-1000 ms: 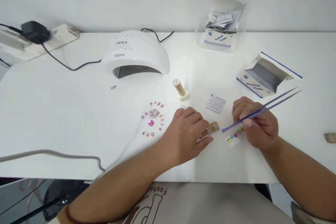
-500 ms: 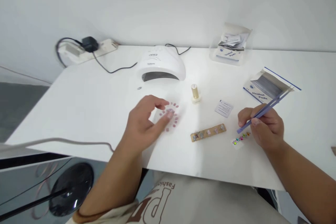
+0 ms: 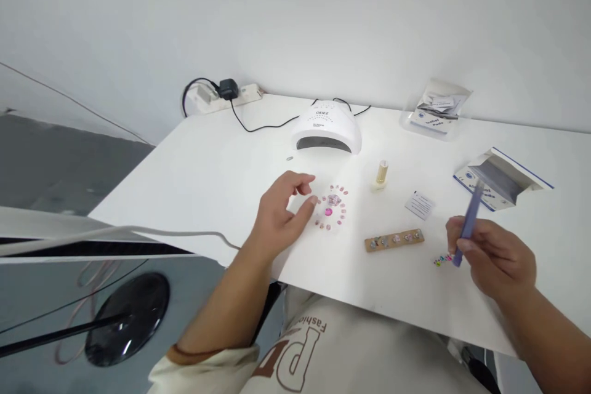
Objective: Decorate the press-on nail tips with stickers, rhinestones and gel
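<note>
My left hand [image 3: 287, 209] hovers at the left edge of a ring of small pink pieces [image 3: 342, 217]. Its thumb and fingers are apart, with nothing between them. Inside the ring lie a pale pink cluster [image 3: 334, 200] and a bright pink gem [image 3: 328, 212]. In my right hand [image 3: 496, 255] is a pair of purple tweezers [image 3: 470, 221], tips pointing up and away. Several coloured rhinestones [image 3: 442, 260] lie just left of that hand, partly hidden by it. Between the hands rests a tan strip [image 3: 394, 240] carrying several small decorated pieces, perhaps nail tips.
A white nail lamp [image 3: 327, 126] stands at the back, wired toward a power strip [image 3: 249, 93]. Right of centre are a gold-capped bottle [image 3: 381, 173], a small printed packet [image 3: 420, 205], an open alcohol pads box [image 3: 496, 181] and a clear tray [image 3: 434, 123] of packets.
The view has swung left, so everything sits farther right. My left hand has drawn back from the ring, uncovering the bright pink gem. The tweezers in my right hand now point more steeply away.
</note>
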Action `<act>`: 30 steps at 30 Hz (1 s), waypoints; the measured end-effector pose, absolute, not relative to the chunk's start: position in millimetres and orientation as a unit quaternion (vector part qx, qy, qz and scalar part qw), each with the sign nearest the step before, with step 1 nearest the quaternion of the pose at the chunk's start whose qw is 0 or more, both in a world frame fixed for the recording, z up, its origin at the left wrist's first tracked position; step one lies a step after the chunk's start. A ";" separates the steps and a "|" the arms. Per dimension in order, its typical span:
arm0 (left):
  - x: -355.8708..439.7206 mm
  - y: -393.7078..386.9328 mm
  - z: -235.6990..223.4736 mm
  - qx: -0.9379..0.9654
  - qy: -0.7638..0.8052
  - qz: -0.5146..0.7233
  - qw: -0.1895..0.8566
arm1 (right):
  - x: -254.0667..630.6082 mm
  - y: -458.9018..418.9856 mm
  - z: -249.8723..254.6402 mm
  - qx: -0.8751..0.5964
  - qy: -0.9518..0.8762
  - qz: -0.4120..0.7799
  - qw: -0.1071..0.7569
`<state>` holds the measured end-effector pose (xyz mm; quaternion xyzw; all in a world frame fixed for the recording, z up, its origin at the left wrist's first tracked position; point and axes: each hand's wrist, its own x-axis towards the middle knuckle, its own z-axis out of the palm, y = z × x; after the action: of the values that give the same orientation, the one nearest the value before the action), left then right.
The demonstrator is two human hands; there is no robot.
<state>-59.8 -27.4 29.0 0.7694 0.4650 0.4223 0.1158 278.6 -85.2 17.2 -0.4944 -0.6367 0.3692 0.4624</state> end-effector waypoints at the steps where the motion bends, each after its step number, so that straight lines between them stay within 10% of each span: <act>1: -55.3 -32.5 30.3 0.787 0.411 0.454 0.079 | 271.9 -87.4 23.8 -0.495 -0.637 0.401 0.435; 14: -29.2 -47.5 16.4 0.851 0.255 0.417 -0.194 | 162.7 -73.7 55.0 -0.366 -0.526 0.712 0.287; 18: -65.3 -28.4 13.0 0.801 0.351 0.475 -0.100 | 159.6 -55.3 53.3 -0.397 -0.647 0.581 0.294; 23: -96.7 -9.8 -4.8 0.691 0.469 0.550 0.019 | 138.2 -19.2 48.2 -0.525 -0.830 0.187 -0.014; 30: -102.8 -8.9 -15.9 0.630 0.502 0.577 0.135 | 108.7 10.6 20.2 -0.550 -0.821 0.118 -0.102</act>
<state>-102.8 -8.9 -15.9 0.6302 0.5019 0.5768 0.1350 108.7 10.6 20.2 -0.5496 -0.8208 0.1176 -0.1021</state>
